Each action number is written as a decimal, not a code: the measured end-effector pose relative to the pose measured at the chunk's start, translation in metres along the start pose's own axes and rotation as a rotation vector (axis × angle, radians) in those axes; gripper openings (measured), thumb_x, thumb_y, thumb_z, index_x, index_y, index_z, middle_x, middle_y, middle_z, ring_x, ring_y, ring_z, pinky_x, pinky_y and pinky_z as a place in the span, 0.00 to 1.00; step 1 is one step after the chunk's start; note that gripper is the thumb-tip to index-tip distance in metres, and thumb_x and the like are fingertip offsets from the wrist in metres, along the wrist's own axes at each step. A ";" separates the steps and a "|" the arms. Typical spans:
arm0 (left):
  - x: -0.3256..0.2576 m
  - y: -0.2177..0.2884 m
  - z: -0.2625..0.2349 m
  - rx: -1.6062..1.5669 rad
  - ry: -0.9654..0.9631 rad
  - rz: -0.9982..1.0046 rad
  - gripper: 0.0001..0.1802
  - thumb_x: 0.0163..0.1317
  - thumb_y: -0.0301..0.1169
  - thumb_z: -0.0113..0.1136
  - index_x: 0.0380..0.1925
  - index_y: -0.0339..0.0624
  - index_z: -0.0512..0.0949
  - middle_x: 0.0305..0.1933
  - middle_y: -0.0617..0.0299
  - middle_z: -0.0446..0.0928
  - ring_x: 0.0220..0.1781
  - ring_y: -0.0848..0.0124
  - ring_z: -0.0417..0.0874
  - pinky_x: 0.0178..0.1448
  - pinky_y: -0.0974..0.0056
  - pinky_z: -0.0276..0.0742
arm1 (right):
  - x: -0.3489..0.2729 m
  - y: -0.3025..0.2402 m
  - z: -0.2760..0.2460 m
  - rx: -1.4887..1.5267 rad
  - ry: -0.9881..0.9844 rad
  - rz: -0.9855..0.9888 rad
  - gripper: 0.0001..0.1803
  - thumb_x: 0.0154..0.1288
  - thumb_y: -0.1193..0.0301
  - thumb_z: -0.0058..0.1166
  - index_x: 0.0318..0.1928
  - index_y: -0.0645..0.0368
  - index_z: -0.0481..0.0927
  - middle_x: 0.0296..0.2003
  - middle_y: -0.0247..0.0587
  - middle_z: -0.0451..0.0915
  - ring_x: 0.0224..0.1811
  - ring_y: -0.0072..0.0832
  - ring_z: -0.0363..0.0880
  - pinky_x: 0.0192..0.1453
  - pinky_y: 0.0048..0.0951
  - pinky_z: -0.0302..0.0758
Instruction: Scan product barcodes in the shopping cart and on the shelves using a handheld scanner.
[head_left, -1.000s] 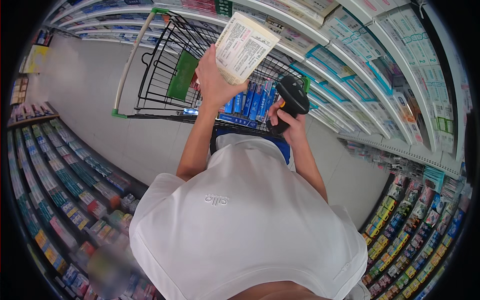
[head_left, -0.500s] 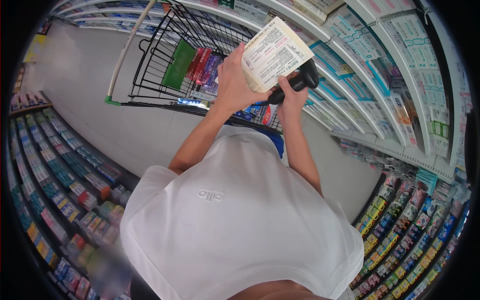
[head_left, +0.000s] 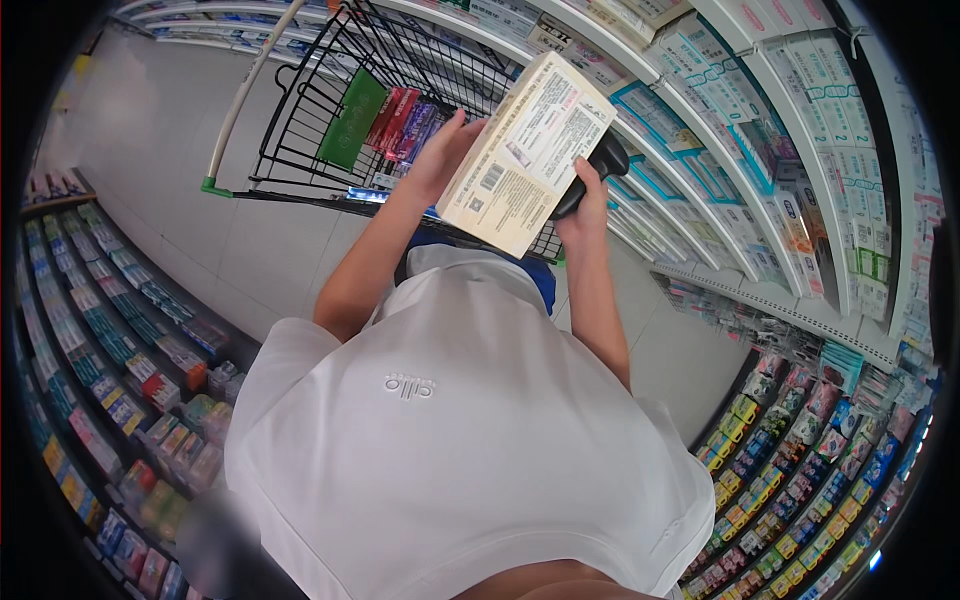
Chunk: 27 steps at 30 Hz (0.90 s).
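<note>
A cream-coloured box (head_left: 530, 160) with printed panels and a barcode on its face is held up tilted in front of me. My left hand (head_left: 437, 158) grips it along its left side, with most of the fingers hidden behind the box. My right hand (head_left: 587, 208) is closed round a black handheld scanner (head_left: 608, 158), its thumb up by the box's right edge. The scanner is partly covered by the box. Below and beyond my hands stands a black wire shopping cart (head_left: 300, 130) with red boxes (head_left: 393, 117) and purple boxes (head_left: 418, 137) inside.
A green panel (head_left: 349, 120) hangs in the cart near its pale handle (head_left: 247, 100). Tall white shelves (head_left: 745, 150) of boxed goods rise close on the right. Low racks of small packages (head_left: 110, 340) line the left, and more racks (head_left: 780, 470) stand at lower right.
The box has turned and come lower, so its long face with the barcode now shows. My left hand has shifted left along its side. The scanner has moved slightly down and left.
</note>
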<state>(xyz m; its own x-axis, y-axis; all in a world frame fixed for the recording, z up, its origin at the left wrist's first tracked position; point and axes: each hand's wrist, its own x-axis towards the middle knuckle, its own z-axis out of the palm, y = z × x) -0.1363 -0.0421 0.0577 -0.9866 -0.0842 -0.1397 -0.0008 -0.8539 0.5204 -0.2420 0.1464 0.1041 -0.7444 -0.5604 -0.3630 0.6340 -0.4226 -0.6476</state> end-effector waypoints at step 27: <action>-0.003 -0.023 0.010 -0.268 0.163 -0.220 0.25 0.67 0.42 0.51 0.58 0.37 0.71 0.51 0.52 0.79 0.46 0.65 0.83 0.49 0.62 0.80 | -0.061 -0.004 -0.016 -1.150 -0.613 0.006 0.18 0.52 0.68 0.69 0.42 0.64 0.81 0.29 0.35 0.82 0.26 0.17 0.76 0.33 0.23 0.73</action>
<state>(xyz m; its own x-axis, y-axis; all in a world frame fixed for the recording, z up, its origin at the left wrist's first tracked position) -0.1352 -0.0165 0.0545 -0.9288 0.0543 -0.3667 -0.1461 -0.9628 0.2273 -0.2024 0.1936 0.1175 -0.3324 -0.9210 -0.2030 -0.1318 0.2585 -0.9570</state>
